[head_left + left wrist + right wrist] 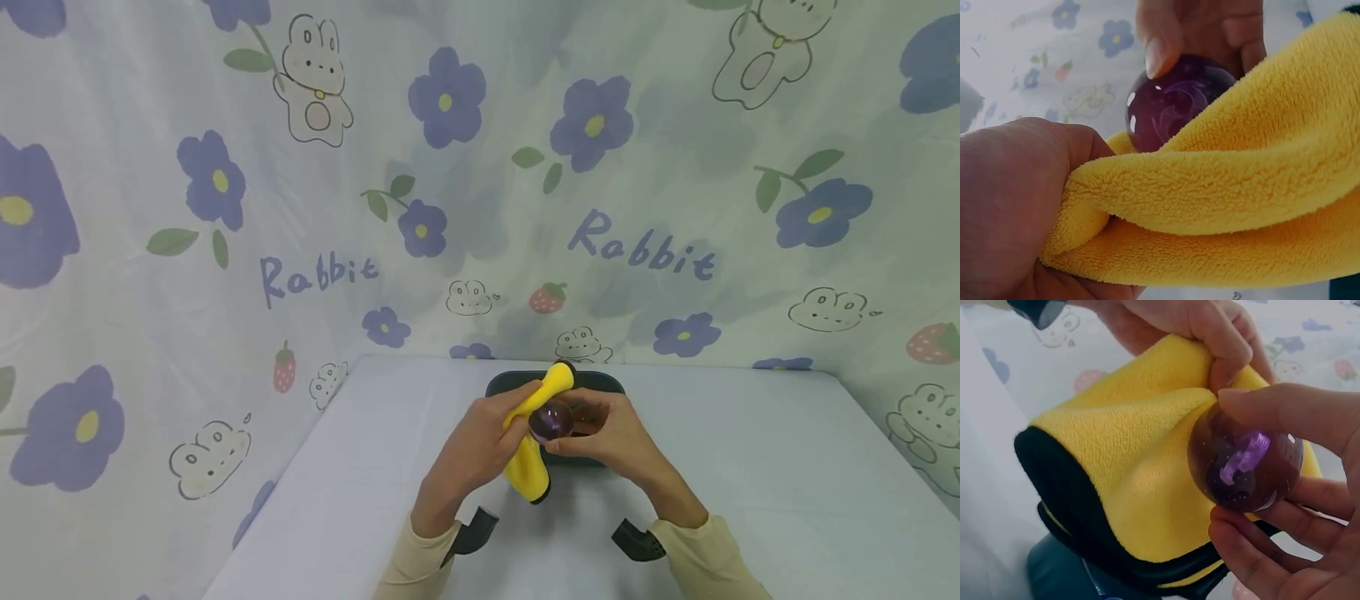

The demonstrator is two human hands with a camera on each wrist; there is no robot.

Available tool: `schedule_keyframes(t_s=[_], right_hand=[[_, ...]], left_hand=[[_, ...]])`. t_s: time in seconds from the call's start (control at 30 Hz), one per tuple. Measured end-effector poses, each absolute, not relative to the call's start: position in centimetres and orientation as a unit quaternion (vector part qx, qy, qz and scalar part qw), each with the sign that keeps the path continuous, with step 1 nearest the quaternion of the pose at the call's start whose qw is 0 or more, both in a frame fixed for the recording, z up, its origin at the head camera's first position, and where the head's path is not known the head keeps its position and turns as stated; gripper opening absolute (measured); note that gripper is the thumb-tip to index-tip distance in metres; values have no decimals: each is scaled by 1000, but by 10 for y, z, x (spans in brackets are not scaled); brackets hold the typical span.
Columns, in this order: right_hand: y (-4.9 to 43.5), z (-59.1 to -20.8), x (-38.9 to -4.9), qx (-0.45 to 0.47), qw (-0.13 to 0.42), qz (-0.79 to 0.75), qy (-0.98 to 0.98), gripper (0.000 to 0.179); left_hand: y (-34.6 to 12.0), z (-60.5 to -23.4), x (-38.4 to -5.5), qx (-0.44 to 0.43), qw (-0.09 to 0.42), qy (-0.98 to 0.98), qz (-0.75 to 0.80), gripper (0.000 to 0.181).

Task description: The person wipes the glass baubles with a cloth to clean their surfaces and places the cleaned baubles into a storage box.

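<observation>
A yellow plush cloth [529,471] with dark edging is bunched in the left hand [480,442], its folds hanging below and sticking up above the fingers. In the right hand [606,429] a glossy, see-through purple ball [551,420] is held between thumb and fingertips. The right wrist view shows a lighter purple swirl inside the ball [1246,459]. Against the ball's left side lies the cloth [1141,469], pinched by the left hand's fingers. From the left wrist, the cloth [1222,187] covers the lower part of the ball [1175,103].
Behind and beneath the hands stands a dark, rounded tray [517,382] on the white table [750,450]. A dark curved piece sits at each wrist, the left one [476,532] and the right one [637,542]. A curtain printed with rabbits and flowers surrounds the table.
</observation>
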State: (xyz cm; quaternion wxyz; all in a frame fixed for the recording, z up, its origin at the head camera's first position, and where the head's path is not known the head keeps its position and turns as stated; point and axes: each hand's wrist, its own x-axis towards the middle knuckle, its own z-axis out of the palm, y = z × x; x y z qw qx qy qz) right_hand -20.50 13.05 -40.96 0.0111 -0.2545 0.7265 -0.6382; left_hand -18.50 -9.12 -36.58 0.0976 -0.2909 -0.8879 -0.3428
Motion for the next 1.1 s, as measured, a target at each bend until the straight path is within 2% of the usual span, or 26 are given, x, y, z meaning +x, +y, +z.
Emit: schedule_keyframes(t_s=[0.33, 0.63, 1.1], right_hand=[[134, -408, -204, -245, -13, -658, 712, 58], [137, -408, -205, -224, -59, -686, 690, 54], [140, -409, -211, -183, -70, -695, 692, 58]], left_hand=[[-94, -366, -187, -290, 94, -888, -345, 53], [-93, -367, -186, -280, 81, -895, -338, 54], [-91, -366, -181, -274, 77, -893, -348, 53]])
